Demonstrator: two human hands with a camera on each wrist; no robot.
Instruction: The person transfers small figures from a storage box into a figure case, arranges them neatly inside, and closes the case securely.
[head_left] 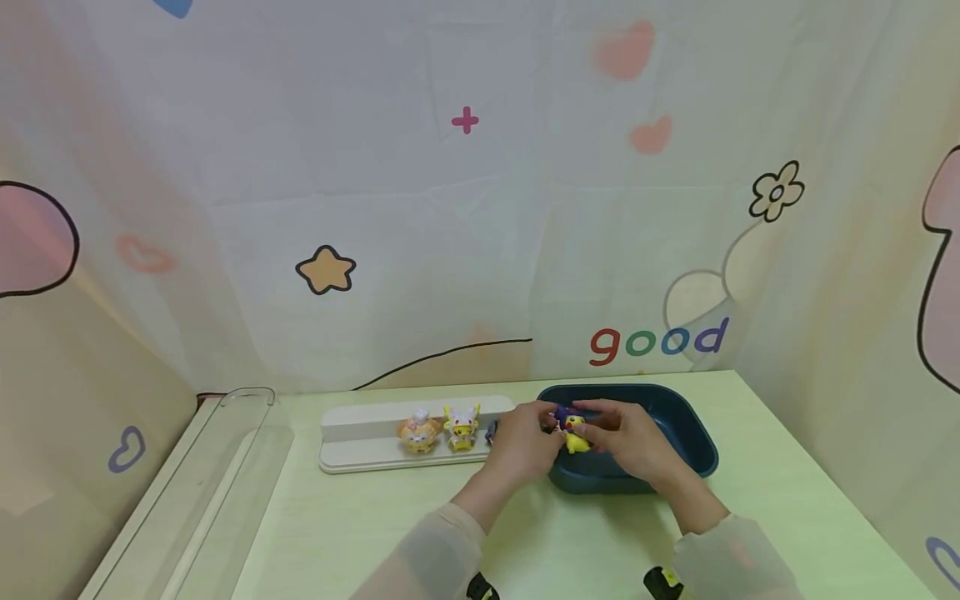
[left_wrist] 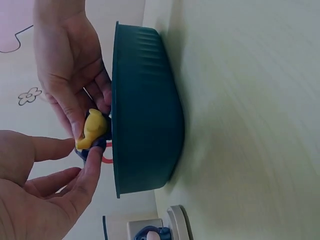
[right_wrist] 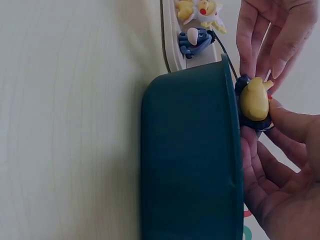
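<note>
A small yellow toy figurine with a dark purple hat is held between both hands, above the dark teal bin. My left hand pinches it from the left, thumb and fingertips at its side, as the left wrist view shows. From the right, my right hand grips it, thumb on the yellow body and the other fingers behind. Left of the bin, a white stepped tray carries an orange-and-white figurine, a yellow figurine in white and a blue-grey figurine, partly covered by my left hand in the head view.
A long clear plastic cover or case lies along the table's left side. The pale green table meets a printed curtain at the back and sides. Two dark objects show at the bottom edge near my sleeves.
</note>
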